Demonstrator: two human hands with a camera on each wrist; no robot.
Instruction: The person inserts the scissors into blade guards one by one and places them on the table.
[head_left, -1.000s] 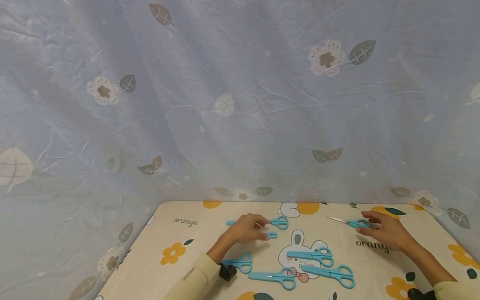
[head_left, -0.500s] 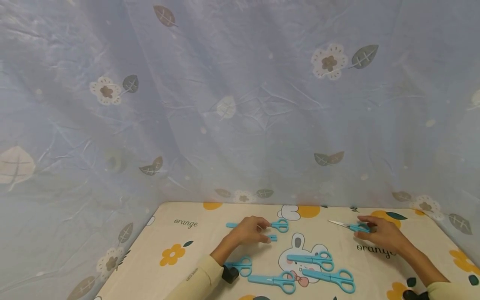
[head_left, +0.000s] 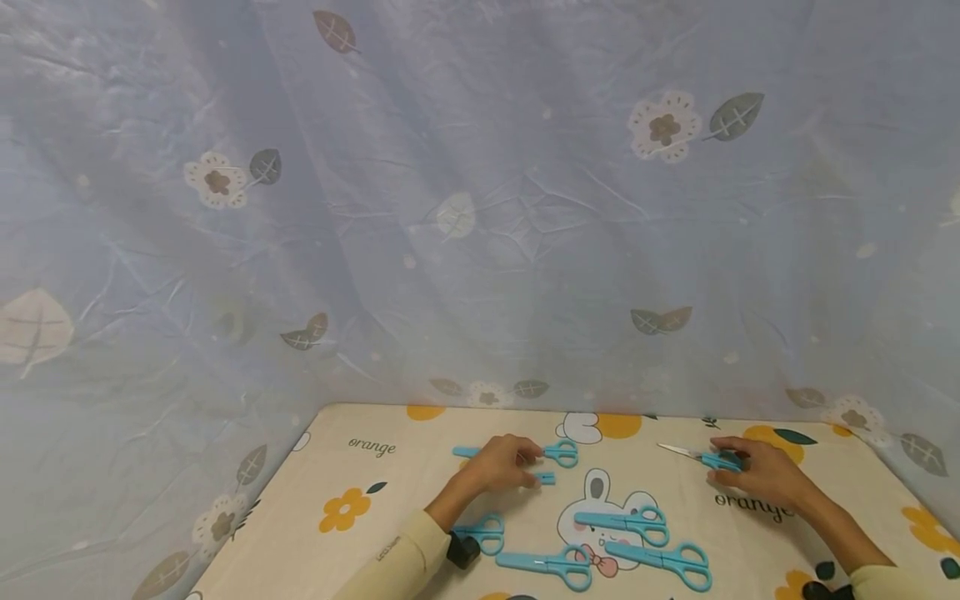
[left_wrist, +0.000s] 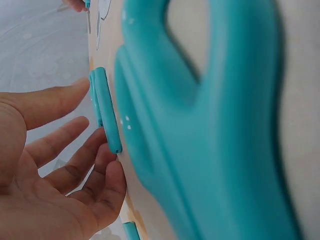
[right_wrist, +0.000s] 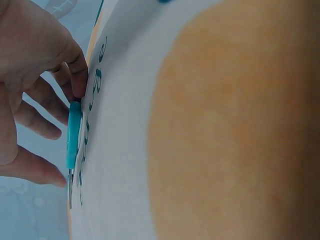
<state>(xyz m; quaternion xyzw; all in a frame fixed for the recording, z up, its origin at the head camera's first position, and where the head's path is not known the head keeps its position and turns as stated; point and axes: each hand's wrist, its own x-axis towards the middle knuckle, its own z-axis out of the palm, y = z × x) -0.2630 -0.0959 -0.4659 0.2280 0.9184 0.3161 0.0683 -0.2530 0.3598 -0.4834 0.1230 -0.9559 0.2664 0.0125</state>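
Observation:
My left hand (head_left: 506,462) is low over the table, fingers loosely bent and thumb apart, around a light-blue scissor sheath (head_left: 547,478). In the left wrist view, the fingertips are right at the end of this sheath (left_wrist: 108,110). Just behind lies another pair of blue scissors (head_left: 562,453), its middle hidden by the hand. On the right, my right hand (head_left: 765,471) reaches over blue-handled scissors (head_left: 722,461) whose bare metal blades (head_left: 678,451) point left. Thumb and fingers are spread on either side of the handles (right_wrist: 73,135), without closing on them.
Several sheathed blue scissors lie nearer me, including an upper pair (head_left: 622,522), a right pair (head_left: 663,560) and a lower pair (head_left: 547,563). One more pair (head_left: 487,532) is partly behind the left wrist. A patterned cloth (head_left: 405,492) covers the table; a curtain (head_left: 480,292) hangs behind.
My right hand has shifted slightly left over the bare-bladed scissors. My left hand stays almost in place at the sheath. The head view has tilted slightly.

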